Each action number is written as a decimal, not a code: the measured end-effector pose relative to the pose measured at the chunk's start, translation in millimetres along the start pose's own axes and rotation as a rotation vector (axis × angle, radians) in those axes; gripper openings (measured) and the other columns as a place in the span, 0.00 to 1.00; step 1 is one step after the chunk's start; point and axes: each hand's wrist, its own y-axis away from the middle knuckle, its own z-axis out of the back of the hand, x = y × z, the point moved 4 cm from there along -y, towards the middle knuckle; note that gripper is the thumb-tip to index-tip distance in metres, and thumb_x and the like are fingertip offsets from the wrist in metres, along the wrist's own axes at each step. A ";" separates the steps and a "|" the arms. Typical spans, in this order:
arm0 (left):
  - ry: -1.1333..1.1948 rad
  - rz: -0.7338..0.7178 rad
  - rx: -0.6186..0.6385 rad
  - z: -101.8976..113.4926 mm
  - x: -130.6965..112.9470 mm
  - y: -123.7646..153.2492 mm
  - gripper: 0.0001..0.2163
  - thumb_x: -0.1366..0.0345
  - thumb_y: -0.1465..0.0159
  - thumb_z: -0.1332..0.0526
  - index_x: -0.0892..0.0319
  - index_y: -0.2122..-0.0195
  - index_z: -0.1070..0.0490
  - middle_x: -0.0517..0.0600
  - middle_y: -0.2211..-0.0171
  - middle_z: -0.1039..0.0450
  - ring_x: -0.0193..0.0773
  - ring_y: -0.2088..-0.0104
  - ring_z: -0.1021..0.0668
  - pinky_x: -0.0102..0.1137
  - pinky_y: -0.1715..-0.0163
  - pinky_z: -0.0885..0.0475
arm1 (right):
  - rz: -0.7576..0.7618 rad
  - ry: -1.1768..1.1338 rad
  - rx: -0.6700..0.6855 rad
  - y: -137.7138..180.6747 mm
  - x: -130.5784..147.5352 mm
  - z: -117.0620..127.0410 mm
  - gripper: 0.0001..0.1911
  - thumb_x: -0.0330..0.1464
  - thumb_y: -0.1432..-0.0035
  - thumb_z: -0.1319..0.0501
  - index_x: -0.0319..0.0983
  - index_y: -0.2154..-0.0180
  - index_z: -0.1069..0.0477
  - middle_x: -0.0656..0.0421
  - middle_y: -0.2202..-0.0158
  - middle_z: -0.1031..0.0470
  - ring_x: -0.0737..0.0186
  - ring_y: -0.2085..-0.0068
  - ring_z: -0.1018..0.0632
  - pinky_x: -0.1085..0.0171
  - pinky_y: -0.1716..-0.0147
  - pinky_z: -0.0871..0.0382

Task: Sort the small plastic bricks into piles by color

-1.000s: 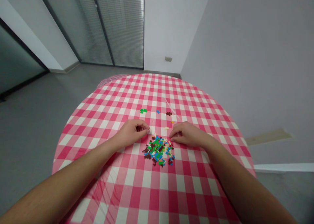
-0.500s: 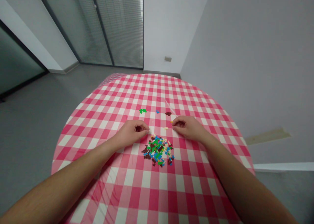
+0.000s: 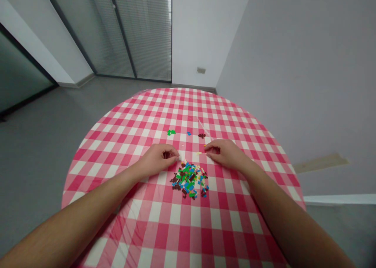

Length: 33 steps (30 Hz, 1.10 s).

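Observation:
A heap of small plastic building bricks (image 3: 190, 180), in green, blue, brown and pale yellow, lies on the checked tablecloth between my forearms. Left of the heap's far edge, my left hand (image 3: 158, 157) rests with thumb and forefinger pinched together; whatever is between the tips is too small to make out. My right hand (image 3: 223, 152) lies to the right, its curled thumb and forefinger a little apart. Just by its fingertips are an orange brick (image 3: 205, 145) and some pale yellow bricks (image 3: 199, 153). Farther off sit green bricks (image 3: 171, 132), blue bricks (image 3: 188, 133) and brown bricks (image 3: 201, 135), in separate small groups.
A red-and-white checked cloth (image 3: 188, 225) covers the rounded table. Beyond the table stand a glass partition with blinds (image 3: 149, 37) and a white wall (image 3: 202, 33). A grey wall (image 3: 308, 76) runs close along the right side.
My right forefinger has shifted slightly left and parted a little from the thumb. My left hand and the bricks look almost unchanged.

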 end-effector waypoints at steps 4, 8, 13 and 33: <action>-0.010 -0.003 -0.001 0.9 0.8 -0.3 0.08 0.62 0.40 0.39 0.59 0.67 0.22 0.51 0.71 0.22 0.34 0.74 0.27 0.30 0.74 0.34 | 0.022 0.031 0.023 -0.3 0.5 0.8 0.07 0.28 0.44 0.38 0.42 0.64 0.22 0.56 0.64 0.19 0.60 0.64 0.21 0.62 0.65 0.29; -0.012 -0.005 0.003 0.8 1.9 -0.4 0.08 0.62 0.39 0.39 0.58 0.66 0.22 0.51 0.70 0.22 0.35 0.74 0.26 0.31 0.74 0.33 | 0.055 0.044 0.035 -0.3 1.6 2.5 0.07 0.28 0.44 0.39 0.42 0.66 0.22 0.57 0.64 0.19 0.60 0.64 0.22 0.61 0.64 0.29; -0.009 -0.003 0.008 0.3 0.8 0.3 0.08 0.62 0.40 0.39 0.58 0.67 0.22 0.51 0.70 0.22 0.35 0.73 0.26 0.31 0.73 0.33 | 0.086 0.024 0.037 -1.2 1.1 0.9 0.06 0.29 0.42 0.39 0.43 0.67 0.22 0.57 0.64 0.20 0.60 0.64 0.22 0.61 0.64 0.29; -0.018 -0.014 0.032 -0.5 -1.7 -0.8 0.07 0.65 0.40 0.40 0.61 0.66 0.23 0.51 0.70 0.22 0.35 0.72 0.25 0.30 0.72 0.33 | 0.088 -0.052 -0.006 -5.2 5.1 -7.7 0.05 0.28 0.43 0.37 0.43 0.68 0.21 0.56 0.67 0.20 0.60 0.65 0.22 0.61 0.66 0.29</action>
